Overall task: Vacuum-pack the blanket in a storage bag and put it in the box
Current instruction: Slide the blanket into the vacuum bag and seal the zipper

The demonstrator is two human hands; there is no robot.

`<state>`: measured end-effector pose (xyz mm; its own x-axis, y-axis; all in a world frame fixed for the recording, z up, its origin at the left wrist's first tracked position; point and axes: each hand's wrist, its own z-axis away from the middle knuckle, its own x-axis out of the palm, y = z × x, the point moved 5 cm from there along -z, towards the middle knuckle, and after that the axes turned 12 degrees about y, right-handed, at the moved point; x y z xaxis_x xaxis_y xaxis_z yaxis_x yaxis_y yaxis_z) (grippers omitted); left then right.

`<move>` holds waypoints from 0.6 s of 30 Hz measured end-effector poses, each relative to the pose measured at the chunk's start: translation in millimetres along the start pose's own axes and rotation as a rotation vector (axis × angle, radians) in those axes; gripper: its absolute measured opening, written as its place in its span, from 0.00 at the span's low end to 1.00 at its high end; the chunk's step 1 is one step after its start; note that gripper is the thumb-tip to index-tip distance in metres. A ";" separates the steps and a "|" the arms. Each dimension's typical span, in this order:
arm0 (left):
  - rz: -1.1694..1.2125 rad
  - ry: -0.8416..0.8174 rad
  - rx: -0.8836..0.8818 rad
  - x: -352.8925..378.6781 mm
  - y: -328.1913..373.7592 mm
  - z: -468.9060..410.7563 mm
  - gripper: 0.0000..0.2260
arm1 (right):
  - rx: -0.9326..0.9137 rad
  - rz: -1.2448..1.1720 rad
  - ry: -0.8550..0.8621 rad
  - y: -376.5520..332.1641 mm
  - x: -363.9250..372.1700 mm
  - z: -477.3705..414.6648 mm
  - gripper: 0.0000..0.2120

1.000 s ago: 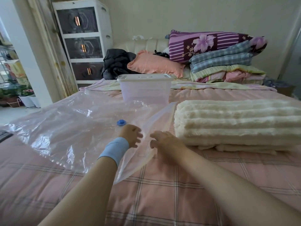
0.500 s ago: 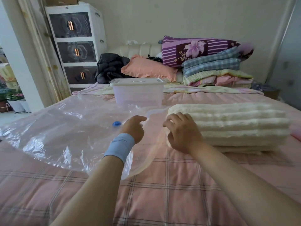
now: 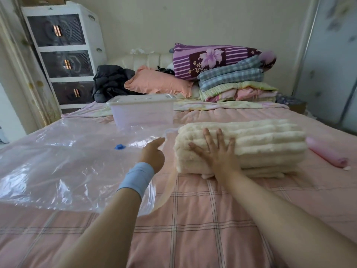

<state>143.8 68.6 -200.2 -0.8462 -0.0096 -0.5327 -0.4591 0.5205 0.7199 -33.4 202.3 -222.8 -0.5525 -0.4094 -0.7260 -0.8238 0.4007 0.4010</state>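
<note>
**What the view keeps back**

The bag (image 3: 58, 161) runs off the left edge. The left hand (image 3: 152, 157) shows only its back, so whether it pinches the bag's mouth cannot be told. The right hand (image 3: 218, 153) covers part of the blanket (image 3: 260, 144). The foot of the box (image 3: 143, 111) lies behind the bag's plastic. The roll (image 3: 326, 153) has its far end behind the blanket. The wardrobe (image 3: 328, 64) is blurred.

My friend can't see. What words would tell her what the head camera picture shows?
A person's right grip rests flat on a folded cream blanket on a pink bed. The left grip reaches over a clear storage bag beside it; a lidded plastic box sits behind.
</note>
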 end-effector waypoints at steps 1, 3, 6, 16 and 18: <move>0.011 -0.002 -0.017 1.3 -0.2 -1.0 0.27 | -0.009 0.014 0.007 1.2 3.9 -3.2 0.65; 0.041 0.015 -0.018 3.3 0.4 -6.4 0.28 | -0.006 0.031 0.015 4.0 11.5 -11.5 0.70; 0.086 0.047 -0.001 3.0 3.9 -11.2 0.29 | 0.050 0.023 0.034 9.1 12.1 -19.7 0.75; 0.199 -0.041 -0.128 14.3 9.5 0.1 0.28 | 0.394 -0.267 0.583 71.9 -85.8 -31.5 0.39; 0.403 0.001 -0.227 6.7 13.6 -1.3 0.26 | 0.369 -0.303 0.631 58.0 -101.4 -26.6 0.40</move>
<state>131.5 74.5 -193.4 -0.9696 0.1543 -0.1898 -0.1408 0.2823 0.9489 -28.5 245.2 -111.0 -0.3695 -0.8873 -0.2760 -0.9156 0.3983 -0.0546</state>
